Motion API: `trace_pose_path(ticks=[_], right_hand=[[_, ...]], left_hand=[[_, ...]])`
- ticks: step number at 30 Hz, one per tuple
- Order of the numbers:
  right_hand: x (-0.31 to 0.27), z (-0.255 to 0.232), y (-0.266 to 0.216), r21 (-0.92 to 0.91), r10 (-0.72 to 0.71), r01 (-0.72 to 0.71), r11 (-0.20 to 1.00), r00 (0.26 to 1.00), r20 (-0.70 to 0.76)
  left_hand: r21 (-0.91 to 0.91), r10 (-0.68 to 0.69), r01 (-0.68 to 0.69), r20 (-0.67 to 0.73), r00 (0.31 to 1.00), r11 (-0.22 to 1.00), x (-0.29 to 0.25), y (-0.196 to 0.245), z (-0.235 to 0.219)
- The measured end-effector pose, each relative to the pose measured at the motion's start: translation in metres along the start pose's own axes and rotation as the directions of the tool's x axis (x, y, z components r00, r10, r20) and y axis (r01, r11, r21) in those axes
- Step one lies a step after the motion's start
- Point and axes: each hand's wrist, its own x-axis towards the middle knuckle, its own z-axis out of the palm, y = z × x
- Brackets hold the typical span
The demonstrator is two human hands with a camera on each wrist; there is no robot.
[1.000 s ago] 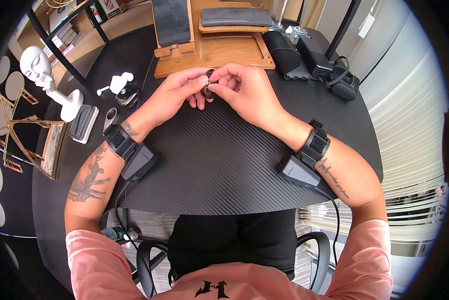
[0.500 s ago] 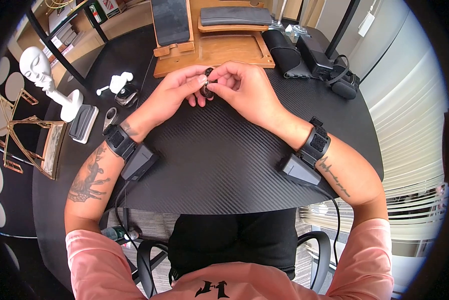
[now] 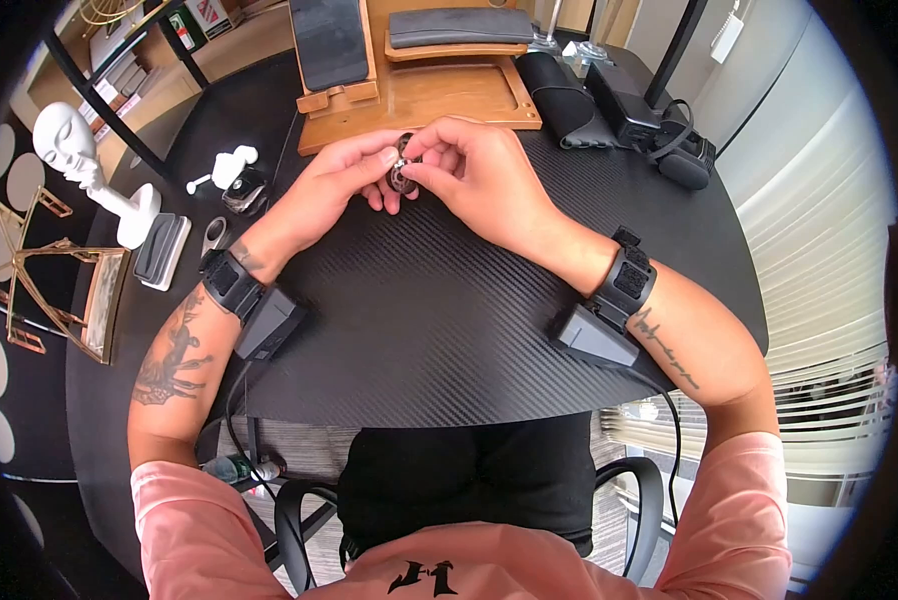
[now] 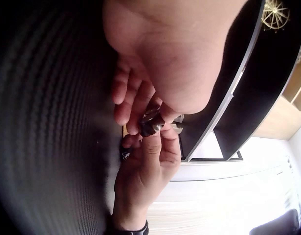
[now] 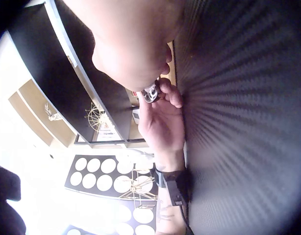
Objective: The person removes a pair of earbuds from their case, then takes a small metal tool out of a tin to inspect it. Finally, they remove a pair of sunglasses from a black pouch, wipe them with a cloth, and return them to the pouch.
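Observation:
A small dark, shiny object with a brownish pattern (image 3: 403,178) is held between both hands above the black tabletop, in front of the wooden stand. My left hand (image 3: 341,185) grips it from the left with thumb and fingers. From the right, my right hand (image 3: 481,175) pinches its near side between thumb and forefinger. The left wrist view shows the dark object (image 4: 151,121) among the fingertips of both hands. In the right wrist view a silvery, rounded part (image 5: 151,93) shows between them; what exactly the object is, I cannot tell.
Behind the hands stands a wooden stand (image 3: 449,106) bearing a dark phone-like slab (image 3: 331,45). A white head sculpture (image 3: 67,142), a gold frame (image 3: 19,258) and a white figurine (image 3: 231,168) are at left. Black cases (image 3: 561,105) and a headset-like device (image 3: 684,165) lie at right.
The view has shifted slightly, so stand and hands sit a little further left and up. Both hands keep hold of the small object, whose patterned surface shows more.

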Motion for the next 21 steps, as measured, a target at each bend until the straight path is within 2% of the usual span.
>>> trace_pose_path(ticks=[2,4,11,14,16,18,20,21], right_hand=[[-0.001,0.000,0.001,-0.006,-0.026,0.026,1.000,1.000,-0.002],[-0.001,0.000,0.001,-0.090,-0.084,0.084,0.992,0.996,0.004],[-0.001,0.003,0.002,-0.044,-0.088,0.086,0.995,0.995,-0.041],[-0.001,0.001,0.000,-0.075,-0.023,0.022,0.997,1.000,-0.014],[0.002,0.001,0.001,-0.083,-0.131,0.117,0.990,0.973,-0.190],[0.003,0.002,0.011,-0.071,-0.142,0.129,0.989,0.966,-0.215],[0.004,0.003,0.015,-0.022,-0.020,0.016,1.000,0.987,-0.161],[0.004,0.003,0.018,-0.021,-0.021,0.018,1.000,0.988,-0.155]], left_hand=[[-0.006,-0.004,0.004,0.001,1.000,1.000,0.000,-0.001,-0.001],[-0.010,-0.016,0.016,0.003,1.000,1.000,0.000,0.000,-0.001],[-0.036,-0.014,0.014,-0.003,1.000,0.999,0.001,-0.001,-0.001],[-0.018,-0.021,0.021,0.013,1.000,1.000,0.001,-0.003,-0.002],[-0.049,-0.026,0.026,0.002,1.000,0.998,0.000,-0.002,-0.003],[-0.054,-0.037,0.038,0.013,0.999,0.998,-0.001,-0.001,-0.005],[-0.062,-0.046,0.047,0.018,0.999,0.997,0.000,0.000,-0.006],[-0.059,-0.046,0.047,0.017,0.999,0.997,0.000,0.000,-0.005]])
